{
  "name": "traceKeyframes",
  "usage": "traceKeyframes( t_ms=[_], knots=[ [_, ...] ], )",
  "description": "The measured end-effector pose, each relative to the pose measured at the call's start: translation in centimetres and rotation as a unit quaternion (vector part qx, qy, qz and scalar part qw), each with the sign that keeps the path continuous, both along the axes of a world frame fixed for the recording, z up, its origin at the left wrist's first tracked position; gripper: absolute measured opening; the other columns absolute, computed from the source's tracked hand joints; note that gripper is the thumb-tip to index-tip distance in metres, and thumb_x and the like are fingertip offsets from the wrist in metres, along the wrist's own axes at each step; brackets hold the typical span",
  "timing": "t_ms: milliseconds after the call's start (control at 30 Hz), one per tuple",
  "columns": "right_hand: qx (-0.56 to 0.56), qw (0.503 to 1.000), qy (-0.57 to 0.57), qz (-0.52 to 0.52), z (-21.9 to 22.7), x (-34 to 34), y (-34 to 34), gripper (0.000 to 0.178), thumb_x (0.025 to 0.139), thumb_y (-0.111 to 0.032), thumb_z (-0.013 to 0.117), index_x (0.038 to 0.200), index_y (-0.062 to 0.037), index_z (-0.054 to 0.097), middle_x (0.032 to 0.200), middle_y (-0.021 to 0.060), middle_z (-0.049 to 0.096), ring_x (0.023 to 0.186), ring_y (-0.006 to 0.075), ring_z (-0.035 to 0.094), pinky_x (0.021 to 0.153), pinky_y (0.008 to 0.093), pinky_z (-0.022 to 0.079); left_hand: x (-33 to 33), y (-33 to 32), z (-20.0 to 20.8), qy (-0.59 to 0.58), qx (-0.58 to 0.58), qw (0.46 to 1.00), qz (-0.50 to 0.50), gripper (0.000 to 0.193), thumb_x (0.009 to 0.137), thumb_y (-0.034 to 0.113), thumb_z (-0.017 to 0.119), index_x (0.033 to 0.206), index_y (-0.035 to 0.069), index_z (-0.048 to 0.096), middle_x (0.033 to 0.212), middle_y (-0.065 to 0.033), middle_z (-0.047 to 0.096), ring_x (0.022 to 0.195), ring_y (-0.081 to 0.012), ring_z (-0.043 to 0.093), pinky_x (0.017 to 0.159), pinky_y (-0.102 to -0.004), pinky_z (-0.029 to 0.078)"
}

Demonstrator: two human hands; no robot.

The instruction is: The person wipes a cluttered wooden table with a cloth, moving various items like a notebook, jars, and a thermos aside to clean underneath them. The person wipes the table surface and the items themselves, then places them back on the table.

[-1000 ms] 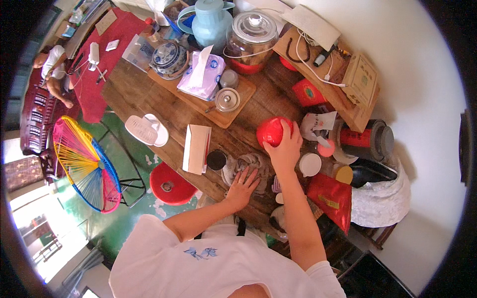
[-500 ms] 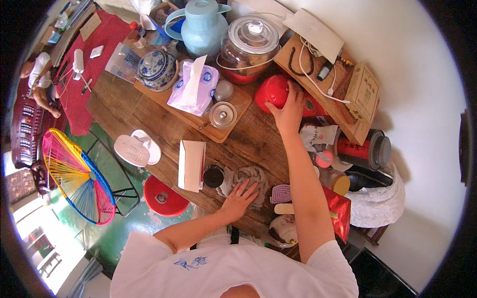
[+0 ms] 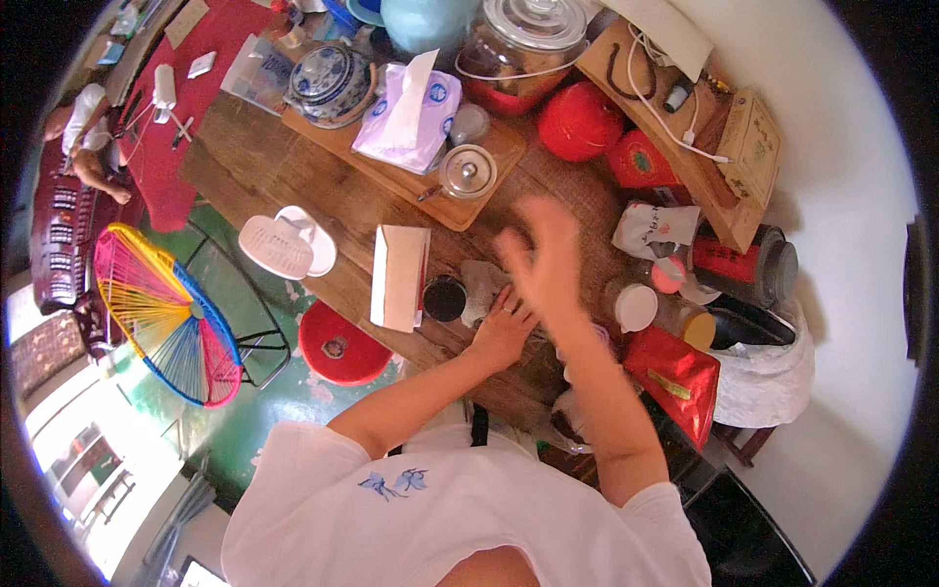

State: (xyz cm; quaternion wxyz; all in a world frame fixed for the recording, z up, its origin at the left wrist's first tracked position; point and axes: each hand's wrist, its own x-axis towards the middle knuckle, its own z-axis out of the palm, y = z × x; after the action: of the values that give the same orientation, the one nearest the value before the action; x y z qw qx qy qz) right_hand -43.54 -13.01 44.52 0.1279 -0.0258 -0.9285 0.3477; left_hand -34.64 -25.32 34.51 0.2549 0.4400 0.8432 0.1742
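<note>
My left hand [image 3: 504,328] lies on a grey cloth [image 3: 479,284] on the wooden table, fingers stretched out over it. Just above and to the right hovers my right hand [image 3: 546,262], blurred by motion, its thumb apart from the fingers and nothing visible in it. The right hand and forearm hide part of the cloth. A dark round jar [image 3: 445,297] stands beside the cloth's left edge, next to an upright white box [image 3: 399,279]. At the back right, a round red container [image 3: 581,121] stands away from both hands.
A wooden tray [image 3: 455,217] bears a blue-and-white pot [image 3: 331,83], a tissue pack [image 3: 406,117] and a lidded glass pot [image 3: 468,173]. Behind are a large glass jar [image 3: 518,59] and a blue jug [image 3: 427,22]. A wooden shelf [image 3: 675,127], jars and a red bag [image 3: 675,382] crowd the right.
My right hand has left the round red container and moved back toward my left hand. The left hand remains on the cloth, which looks more bunched. The whole view has shifted.
</note>
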Motion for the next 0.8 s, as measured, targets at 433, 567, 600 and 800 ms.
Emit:
traceKeyframes(
  t_ms=[433,567,600,800],
  knots=[
    [0.056,0.973,-0.205,-0.088,-2.8,5.9,0.9,0.067,0.077,-0.009,0.075,0.137,-0.0127,0.044,0.135,0.0251,0.045,0.118,0.0429,0.052,0.095,0.0495,0.046,1.4,-9.8,2.7,-0.003,0.004,0.998,-0.07,0.061,0.082,0.012,0.059,0.142,0.013,0.046,0.154,-0.0114,0.031,0.145,-0.0345,0.022,0.118,-0.052,0.02],
    [0.159,0.957,-0.168,-0.173,-2.7,4.3,8.0,0.068,0.075,-0.008,0.076,0.136,-0.0102,0.045,0.133,0.0238,0.046,0.117,0.0426,0.051,0.091,0.048,0.05,-0.7,-8.3,3.0,0.03,0.014,0.999,-0.026,0.064,0.078,0.01,0.063,0.14,0.012,0.047,0.154,-0.0139,0.028,0.145,-0.0386,0.019,0.117,-0.0535,0.021],
    [0.194,0.953,-0.157,-0.173,-2.7,3.9,8.7,0.067,0.076,-0.006,0.075,0.135,-0.0097,0.045,0.133,0.0234,0.046,0.117,0.042,0.052,0.09,0.0469,0.051,-1.0,-7.9,2.7,0.038,0.017,0.999,-0.023,0.066,0.077,0.01,0.064,0.14,0.011,0.046,0.155,-0.0136,0.027,0.145,-0.0391,0.019,0.117,-0.0537,0.021],
    [0.308,0.914,-0.149,-0.217,-4.4,1.4,11.3,0.058,0.08,0.0,0.065,0.135,-0.0055,0.046,0.135,0.0198,0.047,0.121,0.038,0.05,0.089,0.0432,0.054,-3.0,-5.4,1.8,0.054,0.032,0.998,-0.01,0.069,0.077,0.008,0.065,0.142,0.01,0.043,0.157,-0.0132,0.023,0.145,-0.0405,0.017,0.117,-0.0544,0.02]
  ],
)
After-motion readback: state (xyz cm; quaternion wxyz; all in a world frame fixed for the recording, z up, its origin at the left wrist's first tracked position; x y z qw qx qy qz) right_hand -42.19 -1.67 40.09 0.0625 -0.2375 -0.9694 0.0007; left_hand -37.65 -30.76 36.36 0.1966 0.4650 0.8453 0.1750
